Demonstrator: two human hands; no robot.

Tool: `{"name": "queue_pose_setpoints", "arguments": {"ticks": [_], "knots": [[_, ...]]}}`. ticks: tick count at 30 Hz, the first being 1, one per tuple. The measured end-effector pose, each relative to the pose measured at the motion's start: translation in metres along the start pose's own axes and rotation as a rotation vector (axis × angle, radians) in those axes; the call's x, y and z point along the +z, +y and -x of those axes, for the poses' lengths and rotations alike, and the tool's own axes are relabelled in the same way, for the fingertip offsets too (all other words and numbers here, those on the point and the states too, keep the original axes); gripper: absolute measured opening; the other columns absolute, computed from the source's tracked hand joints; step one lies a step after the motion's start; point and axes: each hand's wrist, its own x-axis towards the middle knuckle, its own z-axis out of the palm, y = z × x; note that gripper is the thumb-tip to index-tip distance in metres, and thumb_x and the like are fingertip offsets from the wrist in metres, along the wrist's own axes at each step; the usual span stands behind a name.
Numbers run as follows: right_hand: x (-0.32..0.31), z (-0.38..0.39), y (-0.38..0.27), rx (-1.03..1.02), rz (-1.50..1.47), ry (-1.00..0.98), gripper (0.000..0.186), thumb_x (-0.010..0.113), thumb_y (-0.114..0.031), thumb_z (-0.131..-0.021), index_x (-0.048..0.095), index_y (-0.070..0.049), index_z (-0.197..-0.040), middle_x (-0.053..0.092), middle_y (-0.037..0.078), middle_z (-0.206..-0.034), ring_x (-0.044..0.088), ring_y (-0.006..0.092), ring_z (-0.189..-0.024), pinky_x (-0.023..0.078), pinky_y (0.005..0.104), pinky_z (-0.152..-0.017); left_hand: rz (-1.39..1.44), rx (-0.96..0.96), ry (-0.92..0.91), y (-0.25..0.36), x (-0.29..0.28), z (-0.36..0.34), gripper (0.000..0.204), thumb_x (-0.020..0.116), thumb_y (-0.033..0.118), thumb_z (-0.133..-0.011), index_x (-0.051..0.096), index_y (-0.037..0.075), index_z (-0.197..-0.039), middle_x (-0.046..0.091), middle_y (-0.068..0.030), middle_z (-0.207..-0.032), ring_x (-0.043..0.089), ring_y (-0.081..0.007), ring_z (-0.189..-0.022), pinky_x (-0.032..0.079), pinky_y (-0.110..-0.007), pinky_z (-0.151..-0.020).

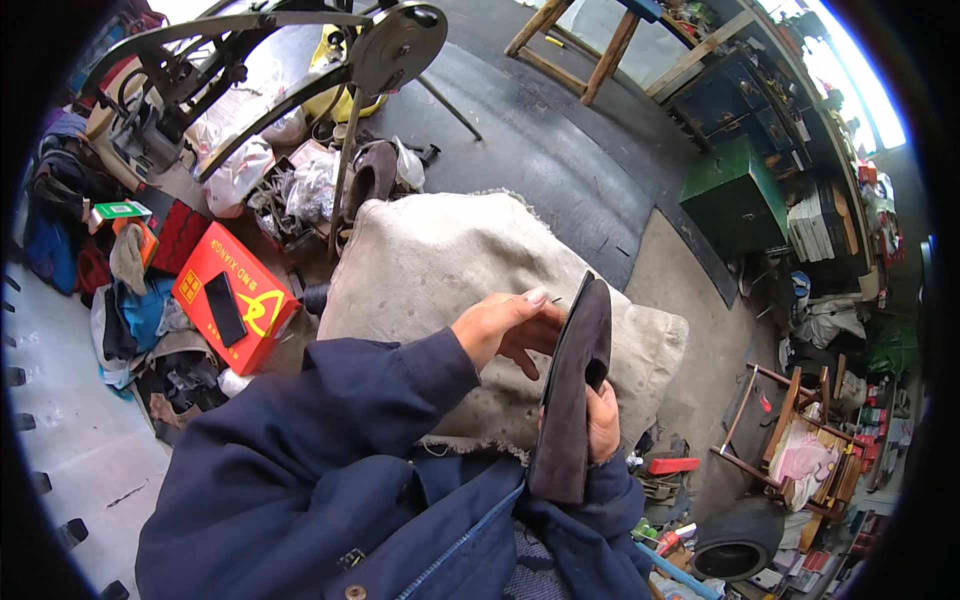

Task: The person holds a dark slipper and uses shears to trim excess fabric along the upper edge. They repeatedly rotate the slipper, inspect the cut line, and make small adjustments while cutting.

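Note:
A dark suede shoe [572, 400] stands on edge over my lap, its sole side toward the left and its opening toward the right. My right hand [602, 422] grips it from the right, the thumb by the opening and the other fingers mostly hidden. Just left of the sole, my left hand [512, 328] has its thumb raised and its fingers apart, some fingertips hidden by or close against the shoe. Near that thumb a tiny thin dark thing shows, too small to name. Under both hands a pale, worn cloth [430, 260] covers my lap.
A hand-cranked sewing machine [300, 70] stands at the far left. A red box [215, 270] bearing a black phone [224, 309] lies among bags and cloth at left. To the right are a green metal box [735, 195], a wooden stool frame [780, 420] and a black tyre-like ring [738, 540].

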Motion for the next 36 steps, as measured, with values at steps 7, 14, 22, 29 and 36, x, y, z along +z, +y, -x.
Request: {"name": "queue_pose_setpoints", "arguments": {"ticks": [7, 14, 22, 29, 36], "knots": [[0.018, -0.006, -0.001, -0.166, 0.133, 0.075, 0.025, 0.069, -0.012, -0.098, 0.066, 0.005, -0.116, 0.075, 0.009, -0.103, 0.071, 0.0153, -0.085, 0.057, 0.0286, -0.079, 0.045, 0.041, -0.003, 0.003, -0.009, 0.000, 0.066, 0.043, 0.056, -0.104, 0.061, -0.001, -0.132, 0.072, -0.0161, -0.117, 0.071, -0.0273, -0.104, 0.058, -0.039, -0.077], [0.024, -0.010, -0.004, -0.223, 0.220, 0.072, 0.027, 0.071, -0.013, -0.098, 0.066, 0.006, -0.116, 0.074, 0.008, -0.106, 0.069, 0.0142, -0.091, 0.053, 0.0275, -0.084, 0.070, 0.058, 0.038, 0.010, -0.007, 0.005, 0.068, 0.044, 0.057, -0.103, 0.055, 0.002, -0.140, 0.071, -0.0159, -0.120, 0.071, -0.0258, -0.100, 0.057, -0.039, -0.083], [0.053, 0.002, -0.017, -0.371, 0.492, 0.179, 0.024, 0.069, -0.009, -0.096, 0.065, 0.005, -0.115, 0.074, 0.008, -0.106, 0.068, 0.0157, -0.092, 0.052, 0.0287, -0.086, 0.054, 0.184, 0.012, 0.016, -0.008, 0.007, 0.049, 0.071, 0.045, -0.094, 0.057, 0.007, -0.121, 0.065, 0.0006, -0.096, 0.060, -0.0087, -0.079, 0.048, -0.024, -0.066], [0.092, 0.021, -0.043, -0.606, 1.186, 0.296, 0.037, 0.074, -0.001, -0.075, 0.063, 0.000, -0.109, 0.070, 0.025, -0.088, 0.072, 0.0419, -0.082, 0.057, 0.0412, -0.071, 0.047, 0.357, 0.028, 0.027, 0.000, 0.018, 0.046, 0.084, 0.022, -0.085, 0.057, 0.006, -0.117, 0.066, -0.0025, -0.108, 0.061, -0.0124, -0.101, 0.048, -0.028, -0.091], [0.095, 0.029, -0.033, -0.684, 1.179, 0.231, 0.037, 0.076, -0.001, -0.073, 0.062, -0.001, -0.107, 0.070, 0.022, -0.083, 0.071, 0.0403, -0.075, 0.057, 0.0433, -0.066, 0.031, 0.367, 0.026, 0.012, -0.014, 0.024, 0.041, 0.082, 0.017, -0.086, 0.064, 0.002, -0.120, 0.068, -0.0051, -0.107, 0.064, -0.0159, -0.101, 0.050, -0.032, -0.092]]}}
